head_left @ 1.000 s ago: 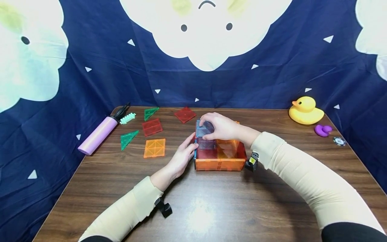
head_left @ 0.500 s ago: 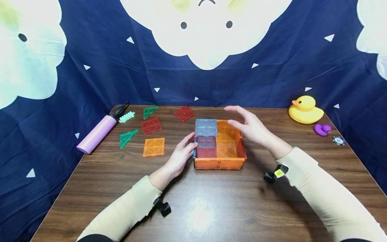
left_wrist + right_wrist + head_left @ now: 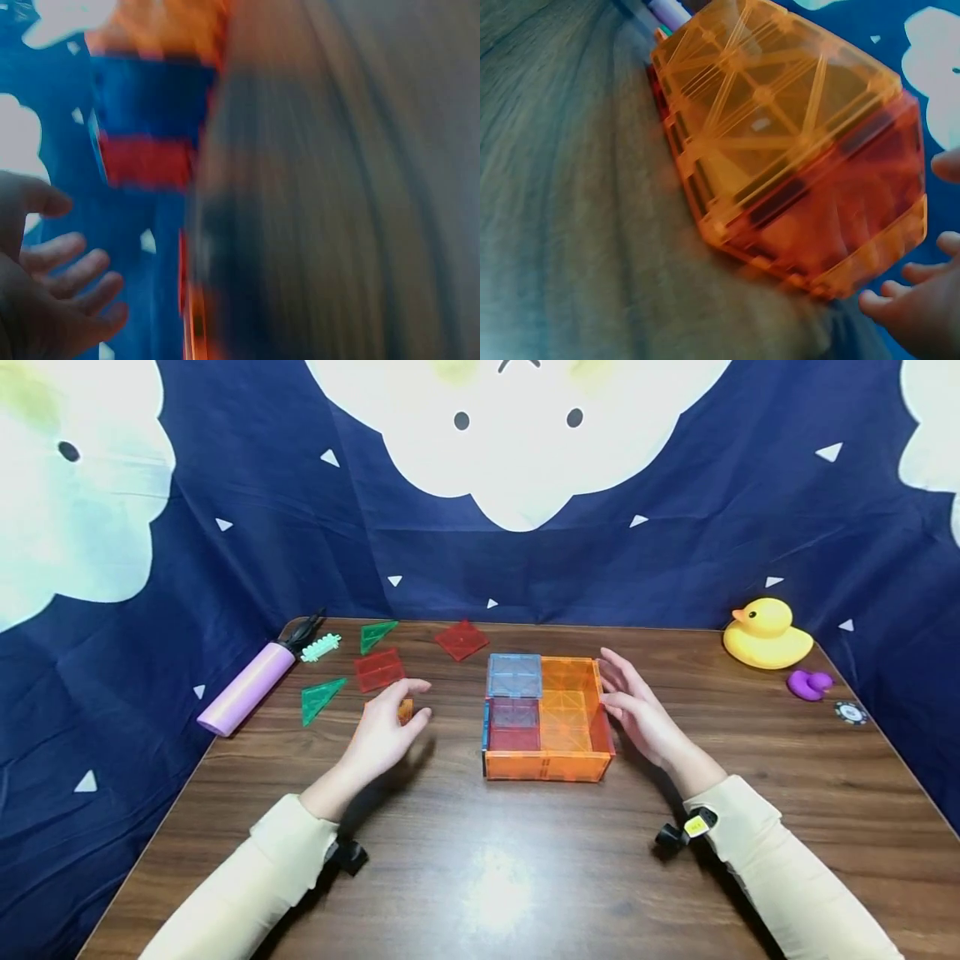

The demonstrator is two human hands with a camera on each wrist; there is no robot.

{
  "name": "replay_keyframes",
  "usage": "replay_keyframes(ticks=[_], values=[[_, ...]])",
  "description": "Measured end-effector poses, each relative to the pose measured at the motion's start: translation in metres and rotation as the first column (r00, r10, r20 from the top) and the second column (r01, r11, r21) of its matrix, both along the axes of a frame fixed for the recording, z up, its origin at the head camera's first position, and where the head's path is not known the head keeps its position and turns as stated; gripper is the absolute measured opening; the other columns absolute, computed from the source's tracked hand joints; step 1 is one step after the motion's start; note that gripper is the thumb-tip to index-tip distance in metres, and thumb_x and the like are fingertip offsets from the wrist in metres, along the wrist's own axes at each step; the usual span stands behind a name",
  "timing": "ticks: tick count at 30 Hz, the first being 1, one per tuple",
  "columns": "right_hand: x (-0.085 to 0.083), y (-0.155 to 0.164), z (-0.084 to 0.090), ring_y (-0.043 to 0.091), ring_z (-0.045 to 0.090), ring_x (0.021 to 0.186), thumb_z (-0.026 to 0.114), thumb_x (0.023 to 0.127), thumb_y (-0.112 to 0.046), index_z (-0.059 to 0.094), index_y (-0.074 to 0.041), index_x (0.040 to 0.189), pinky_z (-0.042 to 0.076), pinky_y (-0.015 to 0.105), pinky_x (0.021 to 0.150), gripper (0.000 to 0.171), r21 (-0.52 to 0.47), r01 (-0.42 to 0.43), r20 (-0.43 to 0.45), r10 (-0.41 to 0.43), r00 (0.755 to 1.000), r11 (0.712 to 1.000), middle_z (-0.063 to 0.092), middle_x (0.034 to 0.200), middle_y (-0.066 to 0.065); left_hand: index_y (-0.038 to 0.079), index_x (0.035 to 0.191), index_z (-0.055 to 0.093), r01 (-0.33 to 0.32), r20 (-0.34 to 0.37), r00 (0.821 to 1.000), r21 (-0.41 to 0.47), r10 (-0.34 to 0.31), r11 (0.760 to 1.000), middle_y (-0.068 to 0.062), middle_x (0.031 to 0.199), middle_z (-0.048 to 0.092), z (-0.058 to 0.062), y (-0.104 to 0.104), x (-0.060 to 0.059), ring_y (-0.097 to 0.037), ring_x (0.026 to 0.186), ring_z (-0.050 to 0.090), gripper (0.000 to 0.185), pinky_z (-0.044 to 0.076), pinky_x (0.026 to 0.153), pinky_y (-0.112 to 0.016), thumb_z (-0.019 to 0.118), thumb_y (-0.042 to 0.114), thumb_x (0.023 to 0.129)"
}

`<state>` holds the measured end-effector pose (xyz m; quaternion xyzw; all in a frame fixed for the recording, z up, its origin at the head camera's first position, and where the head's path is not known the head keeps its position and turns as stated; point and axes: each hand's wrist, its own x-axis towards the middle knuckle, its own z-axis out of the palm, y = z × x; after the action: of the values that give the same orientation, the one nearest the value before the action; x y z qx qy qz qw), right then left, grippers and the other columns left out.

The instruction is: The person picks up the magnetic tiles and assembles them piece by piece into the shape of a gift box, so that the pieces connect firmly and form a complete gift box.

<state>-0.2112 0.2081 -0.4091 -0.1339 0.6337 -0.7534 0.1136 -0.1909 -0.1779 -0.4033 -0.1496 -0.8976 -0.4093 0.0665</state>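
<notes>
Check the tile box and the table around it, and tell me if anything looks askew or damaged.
Nothing stands out. The tile box sits square on the table, one blue tile lying flat over its far left corner; the rest is uncovered.

Head view — high, looking forward and down across the whole tabletop (image 3: 525, 877). Wrist views — low, very close, left one blurred. All three share the tile box (image 3: 545, 718).

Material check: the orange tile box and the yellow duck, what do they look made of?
Square orange tile box: seemingly translucent glossy plastic; the red wall and inner ribs show through its panels in the right wrist view. Yellow duck: probably soft rubber or vinyl, with a smooth rounded body and dull sheen; it cannot be told for sure.
</notes>
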Motion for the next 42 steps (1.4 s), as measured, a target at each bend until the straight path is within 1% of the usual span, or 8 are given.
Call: replay_keyframes(ticks=[8,12,17,22,26,31,37,42], values=[[0.002,0.007,-0.02,0.033,0.009,0.153,0.04,0.095,0.005,0.006,-0.01,0.165,0.035,0.028,0.111,0.078,-0.13,-0.113,0.022,0.117,0.993,0.985,0.005,0.169,0.016,-0.004,0.138,0.056,0.137,0.015,0.99,-0.404,-0.143,0.904,-0.025,0.14,0.055,-0.002,-0.047,-0.017,-0.042,0.126,0.052,0.057,0.04,0.106,-0.057,0.076,0.019,0.09],[0.0,0.005,-0.023,0.033,0.01,0.153,0.04,0.096,0.002,0.008,-0.013,0.165,0.034,0.028,0.112,0.077,-0.139,-0.126,0.022,0.131,0.991,0.982,0.005,0.169,0.015,-0.005,0.142,0.053,0.232,0.083,0.972,-0.489,-0.22,0.841,-0.029,0.143,0.051,-0.003,-0.058,-0.018,-0.045,0.129,0.051,0.065,0.04,0.107,-0.059,0.078,0.021,0.088],[0.0,0.005,-0.024,0.034,0.012,0.152,0.04,0.096,0.001,0.008,-0.014,0.165,0.034,0.028,0.112,0.077,-0.153,-0.127,0.021,0.131,0.991,0.98,0.005,0.169,0.014,-0.006,0.139,0.056,0.273,0.07,0.957,-0.536,-0.281,0.799,-0.028,0.137,0.055,-0.004,-0.059,-0.021,-0.045,0.124,0.053,0.062,0.043,0.104,-0.057,0.079,0.018,0.086],[0.002,0.004,-0.025,0.035,0.012,0.151,0.039,0.096,0.001,0.005,-0.015,0.165,0.033,0.032,0.113,0.078,-0.178,-0.137,0.015,0.142,0.99,0.974,0.003,0.169,0.015,-0.004,0.127,0.062,0.246,0.022,0.96,-0.552,-0.281,0.797,-0.022,0.118,0.06,-0.005,-0.054,-0.026,-0.036,0.102,0.058,0.059,0.051,0.089,-0.049,0.082,0.024,0.079],[0.002,0.004,-0.027,0.034,0.012,0.151,0.038,0.096,0.002,0.005,-0.015,0.165,0.031,0.032,0.114,0.079,-0.192,-0.14,0.009,0.144,0.99,0.971,0.003,0.169,0.015,0.0,0.12,0.062,0.207,-0.019,0.967,-0.522,-0.253,0.828,-0.016,0.108,0.057,-0.001,-0.044,-0.031,-0.027,0.087,0.056,0.058,0.052,0.076,-0.042,0.084,0.028,0.074],[0.002,0.004,-0.029,0.036,0.008,0.152,0.039,0.095,0.001,0.003,-0.015,0.165,0.031,0.033,0.115,0.081,-0.208,-0.148,-0.004,0.15,0.989,0.967,0.002,0.169,0.014,0.001,0.129,0.06,0.168,-0.131,0.957,-0.472,-0.257,0.865,-0.016,0.116,0.057,0.019,-0.019,-0.037,-0.028,0.093,0.057,0.062,0.054,0.078,-0.043,0.082,0.03,0.079],[0.001,0.004,-0.03,0.034,0.004,0.154,0.038,0.096,0.001,0.002,-0.016,0.165,0.028,0.033,0.117,0.08,-0.206,-0.16,-0.004,0.162,0.987,0.965,-0.001,0.17,0.012,0.005,0.134,0.06,0.247,-0.221,0.906,-0.416,-0.361,0.875,-0.01,0.126,0.056,0.047,0.028,-0.045,-0.025,0.104,0.056,0.062,0.053,0.087,-0.04,0.08,0.034,0.084],[0.001,0.004,-0.031,0.034,0.003,0.154,0.039,0.095,0.0,0.001,-0.016,0.165,0.027,0.035,0.118,0.081,-0.207,-0.165,-0.01,0.167,0.986,0.964,-0.001,0.17,0.013,0.002,0.135,0.06,0.369,-0.252,0.822,-0.445,-0.51,0.816,-0.012,0.126,0.056,0.062,0.076,-0.05,-0.026,0.11,0.055,0.062,0.047,0.095,-0.038,0.075,0.037,0.087]])
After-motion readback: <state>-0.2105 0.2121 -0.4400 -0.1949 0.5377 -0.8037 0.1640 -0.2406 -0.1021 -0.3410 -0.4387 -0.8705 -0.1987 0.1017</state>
